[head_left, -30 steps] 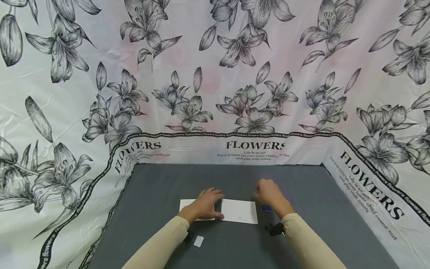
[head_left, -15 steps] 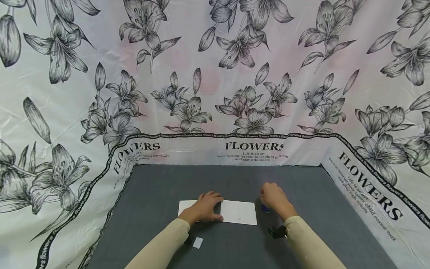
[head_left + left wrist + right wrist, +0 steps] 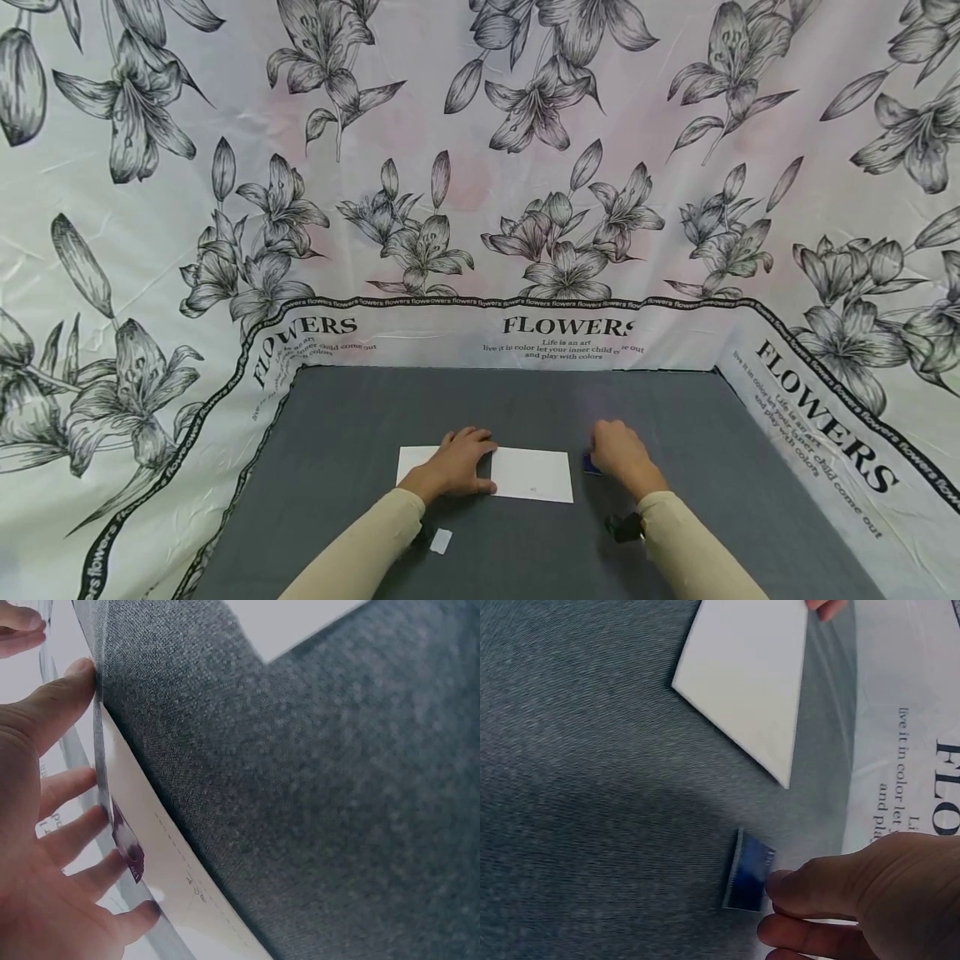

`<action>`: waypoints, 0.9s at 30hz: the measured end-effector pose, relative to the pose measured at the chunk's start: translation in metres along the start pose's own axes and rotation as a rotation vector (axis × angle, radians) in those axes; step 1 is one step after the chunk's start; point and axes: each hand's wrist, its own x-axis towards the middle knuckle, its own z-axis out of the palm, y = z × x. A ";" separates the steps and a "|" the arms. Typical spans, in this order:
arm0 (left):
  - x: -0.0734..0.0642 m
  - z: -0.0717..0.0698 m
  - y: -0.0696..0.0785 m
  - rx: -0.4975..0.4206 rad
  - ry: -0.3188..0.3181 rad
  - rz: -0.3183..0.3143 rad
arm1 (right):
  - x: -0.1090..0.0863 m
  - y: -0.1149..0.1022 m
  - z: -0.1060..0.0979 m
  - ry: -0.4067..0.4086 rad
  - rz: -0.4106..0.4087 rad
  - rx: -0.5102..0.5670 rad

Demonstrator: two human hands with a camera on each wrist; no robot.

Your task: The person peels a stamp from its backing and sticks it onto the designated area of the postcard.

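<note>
In the head view, two white cards lie side by side on the grey cloth: the left card (image 3: 414, 458) is partly hidden beneath my left hand (image 3: 454, 463), the right card (image 3: 532, 475) mostly visible. My left fingers are spread, thumb and fingertips at the right card's left edge. The left wrist view shows a printed card (image 3: 172, 862) with a small dark purple picture (image 3: 127, 844) beside those fingers. Farther right, my right hand (image 3: 624, 457) bends over a small dark blue square (image 3: 750, 874). Its thumb meets or overlaps the square's edge; whether it pinches it is hidden.
A small whitish piece (image 3: 441, 542) lies on the grey cloth (image 3: 517, 550) near my left wrist. Dark straps with devices (image 3: 624, 527) sit at the wrists. A white curtain printed with flowers (image 3: 570, 200) rises behind and along both sides.
My right hand has moved right and slightly nearer, its fingertips now beside the blue square. The square stays about where it was. My left hand has barely moved.
</note>
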 end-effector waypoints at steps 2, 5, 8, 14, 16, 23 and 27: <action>0.002 0.005 -0.005 -0.004 0.009 0.007 | -0.001 0.001 0.004 0.005 0.001 -0.005; 0.001 0.004 -0.004 0.003 0.004 0.002 | 0.001 0.004 0.009 0.009 -0.001 -0.011; -0.005 -0.009 0.007 0.011 -0.013 -0.017 | 0.003 0.007 0.013 0.021 0.005 -0.012; -0.006 -0.010 0.009 0.050 -0.016 -0.019 | 0.006 0.017 0.023 0.044 0.012 -0.005; -0.006 -0.009 0.008 0.057 -0.014 -0.014 | 0.005 0.016 0.021 0.033 0.027 0.013; -0.006 -0.006 0.003 0.005 0.005 0.006 | 0.003 0.020 0.024 0.032 0.018 0.018; -0.006 -0.003 -0.001 -0.029 0.024 0.028 | 0.002 0.022 0.025 0.020 0.004 0.033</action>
